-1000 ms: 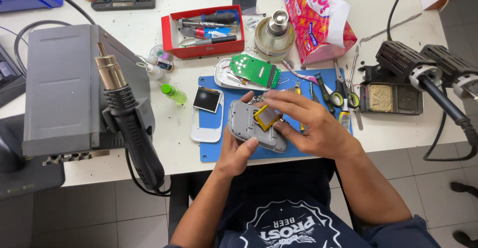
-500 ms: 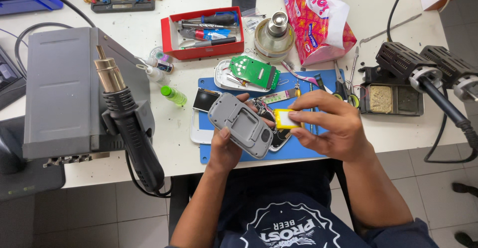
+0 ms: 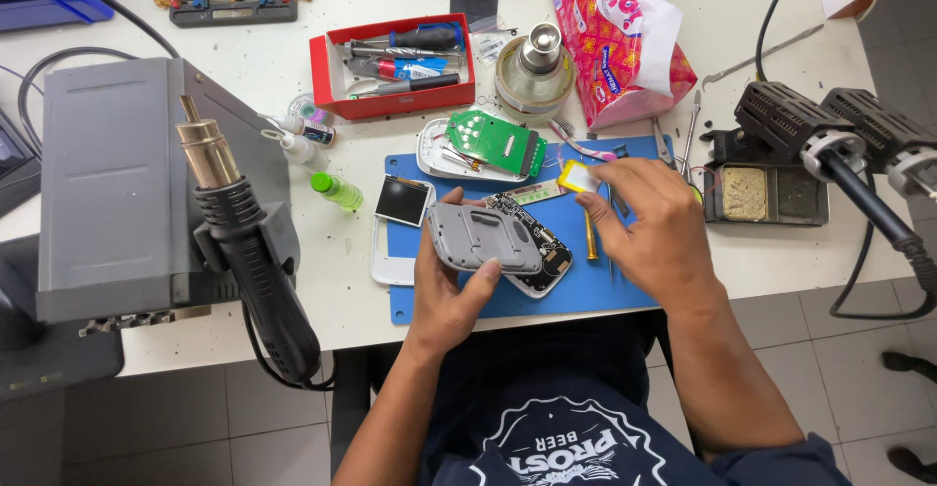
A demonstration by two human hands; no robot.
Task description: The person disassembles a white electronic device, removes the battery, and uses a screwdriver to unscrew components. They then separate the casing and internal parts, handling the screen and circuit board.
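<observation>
Holding: my left hand (image 3: pixel 451 296) is clamped on a grey plastic phone back shell (image 3: pixel 485 239), thumb along its near edge, fingers curled under, above the blue work mat (image 3: pixel 625 286).
Under the shell: a dark phone circuit board (image 3: pixel 549 257) sticks out at the right, touching the shell; I cannot tell if my fingers reach it.
Right hand: my right hand (image 3: pixel 649 227) pinches a small flat yellow-edged part (image 3: pixel 578 177) between thumb and forefinger, out over the mat's far edge.
Beside it: a brass-coloured rod (image 3: pixel 590 235) lies on the mat between my hands.
Far side of mat: a green circuit board (image 3: pixel 496 142) rests on a white phone shell (image 3: pixel 429 154).
Left of the mat: a small dark display module (image 3: pixel 404 200) sits on a white front frame (image 3: pixel 390 266), with a green-capped bottle (image 3: pixel 337 190) near it.
Further off: a red tool tray (image 3: pixel 322 71) holds screwdrivers and pens; a hot-air gun (image 3: pixel 249 252) hangs on a grey rework station (image 3: pixel 112 183); a brown sponge tray (image 3: pixel 766 195) is well to my right.
</observation>
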